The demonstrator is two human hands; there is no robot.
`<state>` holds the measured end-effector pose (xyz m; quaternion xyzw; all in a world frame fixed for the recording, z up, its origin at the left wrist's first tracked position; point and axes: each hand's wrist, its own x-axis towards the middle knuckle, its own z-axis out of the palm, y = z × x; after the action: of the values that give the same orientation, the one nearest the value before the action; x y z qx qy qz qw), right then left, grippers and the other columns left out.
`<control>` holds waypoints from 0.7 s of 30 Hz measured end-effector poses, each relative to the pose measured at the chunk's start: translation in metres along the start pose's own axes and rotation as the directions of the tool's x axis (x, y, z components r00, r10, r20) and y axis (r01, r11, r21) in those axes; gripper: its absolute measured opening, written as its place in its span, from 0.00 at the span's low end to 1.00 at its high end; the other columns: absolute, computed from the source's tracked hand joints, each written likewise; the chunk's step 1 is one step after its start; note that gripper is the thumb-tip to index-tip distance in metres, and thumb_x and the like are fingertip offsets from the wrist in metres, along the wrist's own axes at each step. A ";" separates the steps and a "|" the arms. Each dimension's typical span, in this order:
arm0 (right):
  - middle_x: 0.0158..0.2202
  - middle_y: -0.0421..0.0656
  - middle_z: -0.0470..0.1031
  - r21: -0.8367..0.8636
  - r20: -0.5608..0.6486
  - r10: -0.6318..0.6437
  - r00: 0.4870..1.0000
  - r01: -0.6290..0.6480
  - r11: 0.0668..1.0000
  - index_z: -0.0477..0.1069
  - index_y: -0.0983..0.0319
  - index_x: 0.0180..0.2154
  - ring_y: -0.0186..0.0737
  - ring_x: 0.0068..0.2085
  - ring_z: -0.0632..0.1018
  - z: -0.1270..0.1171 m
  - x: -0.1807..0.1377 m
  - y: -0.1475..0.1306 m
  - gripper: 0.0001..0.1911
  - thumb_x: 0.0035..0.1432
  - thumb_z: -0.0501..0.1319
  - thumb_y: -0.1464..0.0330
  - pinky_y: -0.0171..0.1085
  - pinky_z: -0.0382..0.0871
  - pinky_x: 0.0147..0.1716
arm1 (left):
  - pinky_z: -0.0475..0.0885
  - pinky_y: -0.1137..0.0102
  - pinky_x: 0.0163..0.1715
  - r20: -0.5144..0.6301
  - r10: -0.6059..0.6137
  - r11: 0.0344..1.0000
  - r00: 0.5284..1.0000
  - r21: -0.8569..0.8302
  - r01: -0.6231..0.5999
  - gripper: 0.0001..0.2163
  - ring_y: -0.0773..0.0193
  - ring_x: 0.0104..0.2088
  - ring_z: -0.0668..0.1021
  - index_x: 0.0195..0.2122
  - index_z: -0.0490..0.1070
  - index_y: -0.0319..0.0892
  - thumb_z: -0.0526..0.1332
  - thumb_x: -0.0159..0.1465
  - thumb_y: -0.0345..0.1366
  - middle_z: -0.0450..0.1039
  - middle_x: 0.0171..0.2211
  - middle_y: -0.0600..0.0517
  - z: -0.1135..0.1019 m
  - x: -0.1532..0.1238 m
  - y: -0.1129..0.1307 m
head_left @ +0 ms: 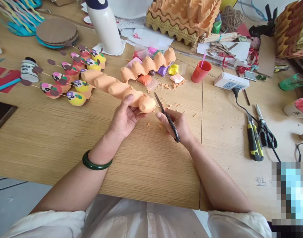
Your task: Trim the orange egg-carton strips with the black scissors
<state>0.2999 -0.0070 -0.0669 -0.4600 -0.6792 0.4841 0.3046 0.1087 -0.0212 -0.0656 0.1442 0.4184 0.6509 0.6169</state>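
- L hand (124,119) grips orange moulded-pulp egg-carton strip (118,90)
- R hand (183,128) holds black-handled metal scissors (169,119) nr its end
- Orange scraps (166,86) on wooden surface (141,158): prob. part-trimmed; amt left unclear

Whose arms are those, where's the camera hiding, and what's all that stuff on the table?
There's no machine here: these are a person's own bare hands. The camera sits on that person's head, looking forward and down, so the arms reach in from the bottom. The left hand holds a bumpy orange strip, like part of an egg carton. The right hand holds scissors near its end. On the wooden table are another bumpy strip, a red cup and a white power socket.
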 end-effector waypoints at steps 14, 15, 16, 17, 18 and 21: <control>0.41 0.41 0.72 0.310 -0.289 -0.143 0.947 0.234 0.922 0.71 0.55 0.51 0.38 0.40 0.73 0.009 -0.010 -0.018 0.24 0.58 0.72 0.52 0.40 0.72 0.40 | 0.83 0.71 0.44 0.228 0.001 0.994 0.974 -0.107 0.024 0.12 0.61 0.45 0.85 0.48 0.79 0.43 0.68 0.67 0.42 0.85 0.45 0.49 0.002 -0.022 -0.027; 0.39 0.40 0.71 0.333 -0.278 -0.129 0.952 0.221 0.917 0.73 0.55 0.49 0.38 0.38 0.73 0.008 -0.009 -0.019 0.23 0.58 0.72 0.53 0.40 0.72 0.40 | 0.83 0.70 0.44 0.238 0.001 0.996 0.971 -0.083 0.019 0.13 0.60 0.47 0.85 0.49 0.79 0.44 0.69 0.65 0.42 0.84 0.47 0.49 0.001 -0.023 -0.029; 0.36 0.39 0.70 0.362 -0.261 -0.107 0.959 0.200 0.910 0.74 0.55 0.47 0.38 0.36 0.72 0.007 -0.008 -0.018 0.21 0.57 0.72 0.53 0.39 0.72 0.38 | 0.83 0.70 0.45 0.238 -0.001 0.998 0.971 -0.059 0.015 0.14 0.59 0.49 0.84 0.50 0.79 0.45 0.70 0.64 0.42 0.84 0.49 0.49 0.000 -0.023 -0.032; 0.33 0.38 0.69 0.399 -0.242 -0.082 0.967 0.177 0.900 0.75 0.56 0.45 0.37 0.34 0.71 0.005 -0.006 -0.017 0.20 0.57 0.72 0.53 0.39 0.71 0.36 | 0.83 0.69 0.45 0.235 0.000 0.999 0.972 -0.033 0.008 0.15 0.58 0.51 0.83 0.50 0.79 0.45 0.71 0.63 0.42 0.83 0.51 0.48 -0.001 -0.023 -0.033; 0.31 0.37 0.68 0.446 -0.223 -0.058 0.973 0.154 0.882 0.76 0.57 0.44 0.36 0.33 0.70 0.004 -0.004 -0.016 0.19 0.56 0.72 0.54 0.38 0.71 0.36 | 0.83 0.69 0.45 0.237 0.003 1.000 0.971 -0.002 -0.003 0.16 0.57 0.53 0.83 0.50 0.79 0.45 0.71 0.63 0.43 0.83 0.52 0.48 -0.002 -0.022 -0.033; 0.32 0.37 0.71 0.623 -0.154 0.005 0.988 0.093 0.776 0.76 0.57 0.43 0.37 0.36 0.75 -0.002 0.004 -0.009 0.17 0.54 0.73 0.58 0.39 0.74 0.40 | 0.83 0.67 0.46 0.300 0.032 0.992 0.953 0.105 -0.066 0.20 0.52 0.58 0.80 0.52 0.78 0.45 0.73 0.61 0.45 0.80 0.56 0.45 -0.005 -0.020 -0.031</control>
<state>0.2969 -0.0039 -0.0583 -0.3503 -0.4650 0.6404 0.5010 0.1308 -0.0451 -0.0845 0.2862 0.3534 0.6118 0.6472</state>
